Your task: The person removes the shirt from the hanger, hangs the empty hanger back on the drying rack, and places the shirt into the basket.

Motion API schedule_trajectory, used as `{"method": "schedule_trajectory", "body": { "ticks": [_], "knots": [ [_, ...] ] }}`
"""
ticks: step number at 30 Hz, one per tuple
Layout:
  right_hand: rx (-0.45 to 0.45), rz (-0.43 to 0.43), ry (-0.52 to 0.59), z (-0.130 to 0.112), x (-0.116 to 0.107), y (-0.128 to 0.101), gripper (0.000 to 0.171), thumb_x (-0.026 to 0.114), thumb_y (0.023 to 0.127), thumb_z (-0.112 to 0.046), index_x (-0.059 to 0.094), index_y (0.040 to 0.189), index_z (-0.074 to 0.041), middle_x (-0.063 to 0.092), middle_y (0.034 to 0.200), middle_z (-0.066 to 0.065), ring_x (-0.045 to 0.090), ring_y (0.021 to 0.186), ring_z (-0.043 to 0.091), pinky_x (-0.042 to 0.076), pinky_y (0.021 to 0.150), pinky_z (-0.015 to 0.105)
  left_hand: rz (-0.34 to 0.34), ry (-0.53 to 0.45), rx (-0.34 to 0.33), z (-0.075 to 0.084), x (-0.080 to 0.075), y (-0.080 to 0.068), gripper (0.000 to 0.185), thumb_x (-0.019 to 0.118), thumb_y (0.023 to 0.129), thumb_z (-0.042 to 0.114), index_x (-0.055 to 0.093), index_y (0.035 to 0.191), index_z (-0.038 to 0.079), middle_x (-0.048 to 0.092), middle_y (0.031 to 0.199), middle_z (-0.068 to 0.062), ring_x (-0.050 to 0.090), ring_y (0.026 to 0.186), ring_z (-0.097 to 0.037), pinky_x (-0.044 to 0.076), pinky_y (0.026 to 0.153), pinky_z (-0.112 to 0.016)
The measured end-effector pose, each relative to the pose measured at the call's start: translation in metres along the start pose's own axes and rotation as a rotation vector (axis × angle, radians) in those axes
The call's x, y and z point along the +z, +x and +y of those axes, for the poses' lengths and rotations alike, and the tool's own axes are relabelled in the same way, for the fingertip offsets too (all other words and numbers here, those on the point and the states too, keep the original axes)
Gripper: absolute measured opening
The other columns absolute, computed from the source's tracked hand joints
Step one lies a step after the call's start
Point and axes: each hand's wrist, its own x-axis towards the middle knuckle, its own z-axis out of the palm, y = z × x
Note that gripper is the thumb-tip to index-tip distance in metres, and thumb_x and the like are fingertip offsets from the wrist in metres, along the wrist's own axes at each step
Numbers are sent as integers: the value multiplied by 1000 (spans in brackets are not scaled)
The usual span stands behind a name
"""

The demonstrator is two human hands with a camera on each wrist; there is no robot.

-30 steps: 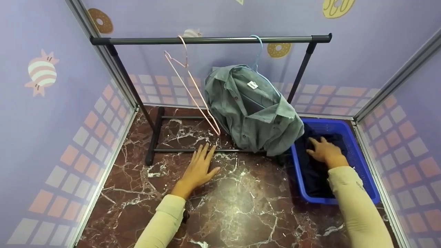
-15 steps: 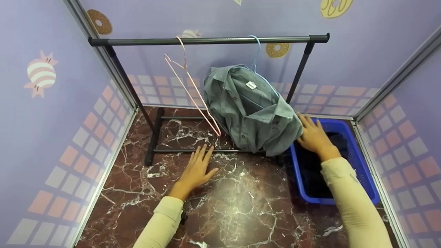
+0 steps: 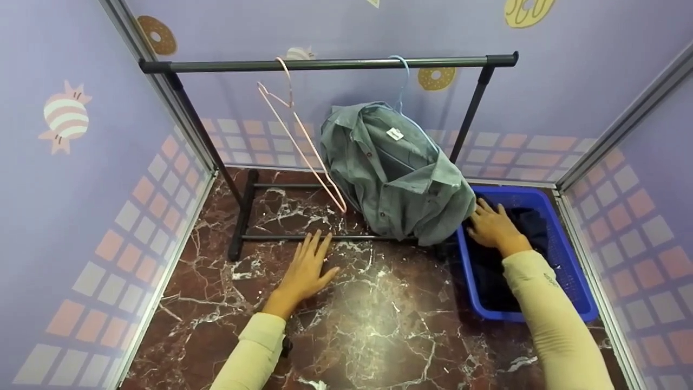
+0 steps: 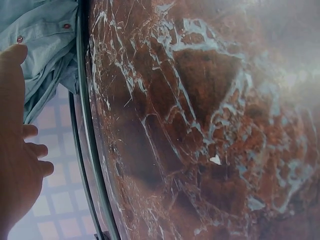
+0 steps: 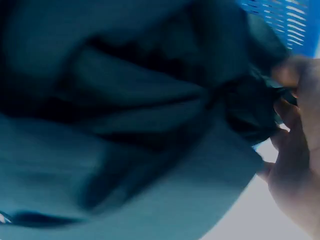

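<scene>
right hand (image 3: 492, 227) grips dark cloth (image 3: 533, 222) | basket (image 3: 574, 303) edge | left hand (image 3: 306, 268) flat on floor (image 3: 379, 314)

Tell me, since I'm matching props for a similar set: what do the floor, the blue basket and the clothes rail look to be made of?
The floor looks like polished red-brown marble or a marble-look tile: white veins, glossy reflection. The blue basket seems moulded plastic, with a perforated lattice wall. The clothes rail appears to be dark metal tubing with black end caps, likely plastic.

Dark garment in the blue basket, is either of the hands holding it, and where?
The right hand pinches a fold of the dark garment; the left hand holds nothing.
</scene>
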Motion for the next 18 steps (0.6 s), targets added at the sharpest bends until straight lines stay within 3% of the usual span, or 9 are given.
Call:
{"method": "schedule_trajectory", "body": {
  "ticks": [5,13,18],
  "knots": [
    [59,-111,37,2,10,-1,65,45,108,-42,35,160,-5,27,168,22,17,155,50,15,117,80,11,-7,6,-1,-3,-1,83,60,100,49,25,164,10,25,167,-26,21,155,-49,21,125,-65],
    [95,-252,136,4,22,-4,68,39,108,-51,32,162,-9,27,165,28,11,154,54,14,112,85,12,-12,-7,-3,-3,-2,84,62,99,48,26,164,11,26,167,-27,21,155,-49,22,124,-65],
    [108,-283,183,3,24,-1,68,37,109,-50,30,162,-8,26,165,30,9,154,55,12,112,86,7,-19,-17,-4,-5,-2,84,61,99,50,24,164,11,25,167,-27,21,155,-49,20,125,-65]
  ]
}}
